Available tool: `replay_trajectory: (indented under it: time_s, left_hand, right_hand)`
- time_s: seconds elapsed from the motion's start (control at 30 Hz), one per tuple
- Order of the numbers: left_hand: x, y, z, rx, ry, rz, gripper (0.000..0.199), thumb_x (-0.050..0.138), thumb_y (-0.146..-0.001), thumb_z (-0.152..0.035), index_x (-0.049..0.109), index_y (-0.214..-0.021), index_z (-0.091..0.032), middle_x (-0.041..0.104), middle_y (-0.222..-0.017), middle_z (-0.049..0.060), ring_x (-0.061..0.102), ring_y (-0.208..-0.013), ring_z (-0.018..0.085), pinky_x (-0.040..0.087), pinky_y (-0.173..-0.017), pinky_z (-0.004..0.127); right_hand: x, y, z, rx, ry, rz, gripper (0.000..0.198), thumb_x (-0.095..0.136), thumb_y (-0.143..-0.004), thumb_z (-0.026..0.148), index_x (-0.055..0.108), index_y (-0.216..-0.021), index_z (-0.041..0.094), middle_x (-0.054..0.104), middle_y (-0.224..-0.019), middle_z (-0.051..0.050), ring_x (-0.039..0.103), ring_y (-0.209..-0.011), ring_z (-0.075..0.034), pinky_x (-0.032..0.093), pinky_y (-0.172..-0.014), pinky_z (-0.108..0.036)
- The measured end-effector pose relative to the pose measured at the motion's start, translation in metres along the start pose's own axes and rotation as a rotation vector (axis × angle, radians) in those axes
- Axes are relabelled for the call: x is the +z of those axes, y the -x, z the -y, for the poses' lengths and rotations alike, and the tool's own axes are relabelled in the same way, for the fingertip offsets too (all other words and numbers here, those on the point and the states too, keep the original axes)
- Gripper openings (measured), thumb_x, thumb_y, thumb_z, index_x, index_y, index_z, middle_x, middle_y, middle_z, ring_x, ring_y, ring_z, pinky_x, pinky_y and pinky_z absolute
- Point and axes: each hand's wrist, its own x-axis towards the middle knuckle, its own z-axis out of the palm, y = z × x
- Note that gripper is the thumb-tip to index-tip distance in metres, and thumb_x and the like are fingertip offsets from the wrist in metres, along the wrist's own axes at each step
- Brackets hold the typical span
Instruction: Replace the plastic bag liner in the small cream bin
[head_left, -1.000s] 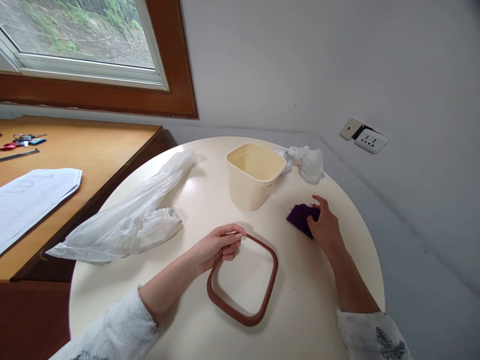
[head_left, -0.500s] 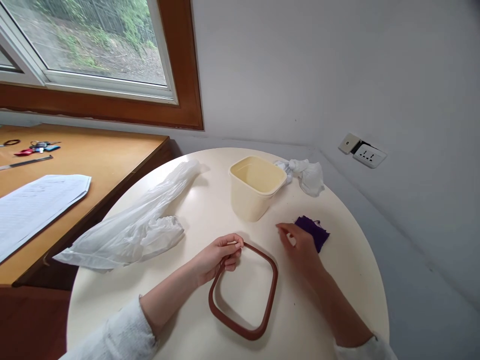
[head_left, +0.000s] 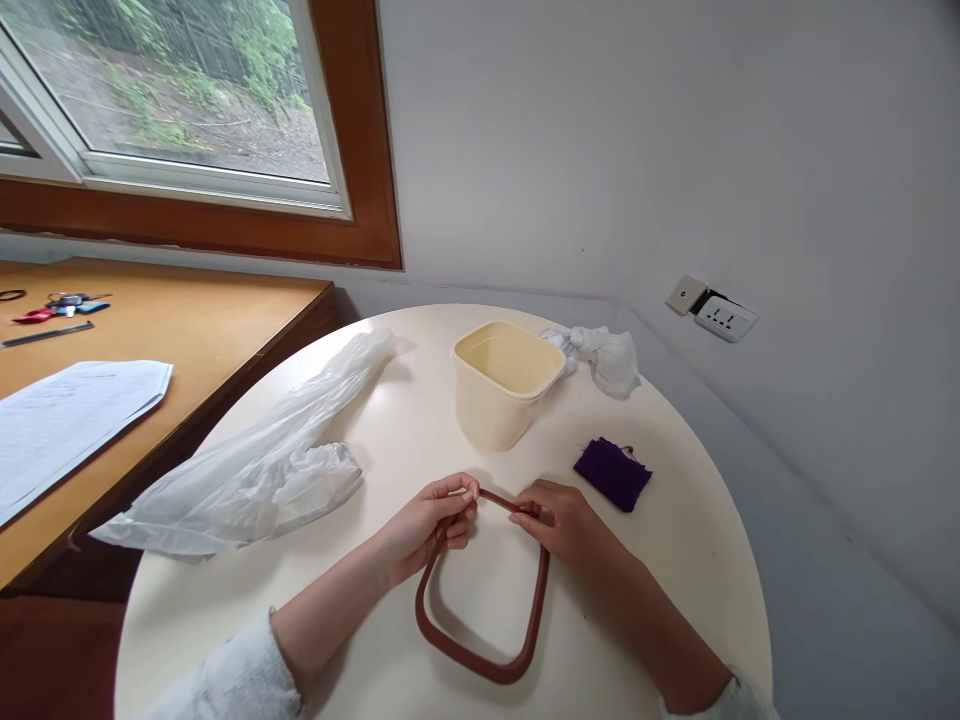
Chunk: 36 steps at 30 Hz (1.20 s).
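A brown rounded-square rim (head_left: pixel 480 664), open in the middle, is held over the near part of the round table. My left hand (head_left: pixel 442 515) pinches its far left corner between thumb and fingers. At the far right corner, my right hand (head_left: pixel 559 522) has its thumb and fingers closed on the same rim. Beyond both hands stands a cream plastic bin (head_left: pixel 495 405), upright, with its open top facing up. A folded purple cloth (head_left: pixel 613 474) with frayed edges lies to the right, just past my right hand and apart from it.
A crumpled white plastic bag (head_left: pixel 255 480) spreads over the left of the white round table (head_left: pixel 360 650). Another white bag (head_left: pixel 611 360) lies behind the bin. At left, a wooden desk (head_left: pixel 202 310) bears papers (head_left: pixel 82 410) and keys (head_left: pixel 71 303). Walls stand behind and right.
My right hand has moved left from beside the purple cloth and taken hold of the rim's far right corner. The left hand keeps its grip. The whole view has shifted slightly.
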Motion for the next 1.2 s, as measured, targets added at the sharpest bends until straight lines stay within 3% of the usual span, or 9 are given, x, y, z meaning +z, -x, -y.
replay_trajectory:
  time_s: [0.17,0.27,0.37,0.5,0.6,0.8,1.03,1.13,1.2]
  left_hand:
    - [0.006,0.002,-0.005,0.02,0.025,-0.015,0.01,0.051,-0.085,-0.023,0.054,-0.082,-0.014,0.058,-0.087,0.006,0.055,-0.069,0.011,0.043,-0.067,0.025]
    - [0.009,0.002,-0.009,-0.006,0.073,-0.014,0.019,0.047,-0.087,-0.032,0.055,-0.087,-0.015,0.061,-0.095,0.01,0.058,-0.089,0.019,0.042,-0.086,0.033]
    - [0.009,0.001,-0.011,-0.035,0.086,-0.061,0.02,0.049,-0.086,-0.033,0.057,-0.087,-0.015,0.063,-0.097,0.01,0.059,-0.093,0.02,0.039,-0.094,0.035]
    - [0.007,-0.001,-0.011,-0.06,0.065,-0.134,0.017,0.051,-0.085,-0.028,0.059,-0.08,-0.013,0.064,-0.089,0.009,0.061,-0.086,0.019,0.043,-0.09,0.034]
    - [0.005,-0.002,-0.01,-0.063,0.069,-0.129,0.016,0.051,-0.085,-0.024,0.059,-0.079,-0.013,0.062,-0.079,0.007,0.06,-0.076,0.016,0.048,-0.08,0.031]
    - [0.002,-0.004,-0.009,-0.057,0.09,-0.13,0.017,0.05,-0.085,-0.021,0.06,-0.076,-0.011,0.058,-0.072,0.005,0.056,-0.065,0.012,0.049,-0.065,0.025]
    - [0.002,-0.005,-0.009,-0.051,0.086,-0.134,0.017,0.05,-0.085,-0.021,0.06,-0.076,-0.011,0.056,-0.07,0.004,0.055,-0.063,0.011,0.049,-0.062,0.023]
    - [0.002,-0.006,-0.008,-0.049,0.073,-0.12,0.017,0.05,-0.085,-0.022,0.06,-0.076,-0.011,0.056,-0.07,0.004,0.055,-0.063,0.011,0.048,-0.061,0.023]
    - [0.002,-0.005,-0.006,-0.04,0.054,-0.115,0.018,0.05,-0.085,-0.023,0.06,-0.076,-0.01,0.056,-0.069,0.005,0.054,-0.062,0.011,0.048,-0.06,0.022]
  right_hand:
    - [-0.018,0.001,-0.005,0.039,0.058,-0.042,0.017,0.05,-0.084,0.029,0.063,-0.076,0.022,0.059,-0.072,-0.003,0.054,-0.067,-0.017,0.04,-0.063,-0.03]
    - [-0.036,0.004,-0.02,0.112,0.084,-0.163,0.018,0.048,-0.085,0.029,0.064,-0.081,0.021,0.061,-0.077,-0.004,0.055,-0.069,-0.017,0.041,-0.064,-0.03]
    - [-0.053,0.01,-0.038,0.194,0.133,-0.349,0.019,0.048,-0.084,0.031,0.064,-0.086,0.021,0.063,-0.083,-0.005,0.057,-0.076,-0.019,0.043,-0.07,-0.032]
    - [-0.068,0.02,-0.061,0.332,0.217,-0.567,0.019,0.05,-0.081,0.033,0.064,-0.084,0.02,0.064,-0.083,-0.004,0.057,-0.075,-0.018,0.043,-0.07,-0.031]
    - [-0.077,0.028,-0.075,0.465,0.289,-0.656,0.02,0.05,-0.079,0.033,0.065,-0.08,0.019,0.065,-0.08,-0.005,0.057,-0.072,-0.018,0.043,-0.068,-0.03]
    - [-0.087,0.041,-0.095,0.752,0.3,-0.591,0.021,0.052,-0.075,0.034,0.065,-0.077,0.019,0.066,-0.076,-0.005,0.058,-0.071,-0.019,0.042,-0.063,-0.029]
    - [-0.085,0.041,-0.101,0.76,0.329,-0.588,0.03,0.049,-0.077,0.041,0.065,-0.087,0.017,0.063,-0.087,-0.008,0.057,-0.075,-0.019,0.042,-0.068,-0.032]
    - [-0.084,0.039,-0.094,0.673,0.403,-0.712,0.028,0.05,-0.078,0.04,0.062,-0.089,0.018,0.061,-0.088,-0.007,0.056,-0.076,-0.019,0.043,-0.069,-0.033]
    - [-0.082,0.036,-0.083,0.527,0.457,-0.849,0.021,0.052,-0.078,0.037,0.06,-0.084,0.018,0.06,-0.081,-0.005,0.054,-0.073,-0.018,0.043,-0.068,-0.032]
